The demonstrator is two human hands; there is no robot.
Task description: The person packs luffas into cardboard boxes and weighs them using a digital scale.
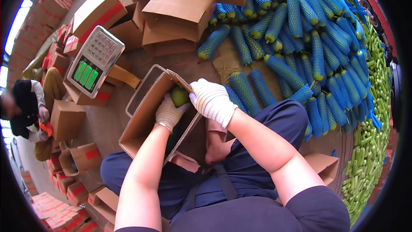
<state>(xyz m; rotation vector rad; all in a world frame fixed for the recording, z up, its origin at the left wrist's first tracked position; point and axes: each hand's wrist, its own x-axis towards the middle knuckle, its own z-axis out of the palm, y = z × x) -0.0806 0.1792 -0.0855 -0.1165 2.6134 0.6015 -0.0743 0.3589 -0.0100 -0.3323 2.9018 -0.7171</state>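
An open cardboard box (143,111) stands tilted in front of me, beside a metal frame. My left hand (169,112), in a striped work glove, is inside the box with its fingers around a green vegetable (179,97); the rest of that vegetable is hidden. My right hand (213,99), also gloved, lies over the box's right edge, fingertips at the rim by the vegetable's end. To the right lie many green vegetables in blue net sleeves (243,91).
A scale display (95,62) with green digits stands on a post at the left. Cardboard boxes (180,4) are stacked ahead. Bare green vegetables (372,146) are heaped far right. At the far left, another person (26,103) sits by a box.
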